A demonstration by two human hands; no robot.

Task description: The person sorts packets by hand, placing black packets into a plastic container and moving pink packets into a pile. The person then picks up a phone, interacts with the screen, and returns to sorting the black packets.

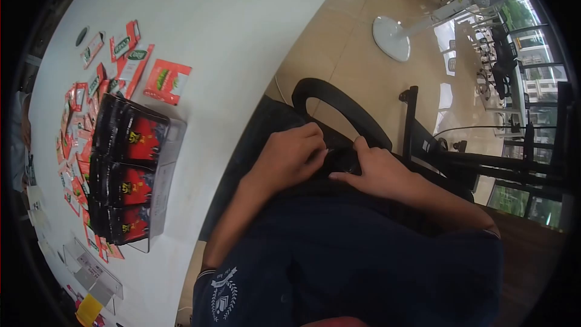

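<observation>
Both of my hands are low in front of my body, over my lap. My left hand [296, 152] has its fingers curled and its fingertips pinched together at the edge of a small dark object [345, 160]. On the other side of that object, my right hand [384, 171] curves round it, thumb and forefinger apart with the dark thing between them. The object is black against dark clothing, so its kind and outline cannot be made out.
On the white table [236, 36] at left, a clear tray [166, 188] holds black-and-red packets [142, 139]. Red sachets [169, 82] lie scattered behind it, near an acrylic holder [94, 269]. A black chair armrest [345, 106] and a white standing fan [393, 39] are to the right.
</observation>
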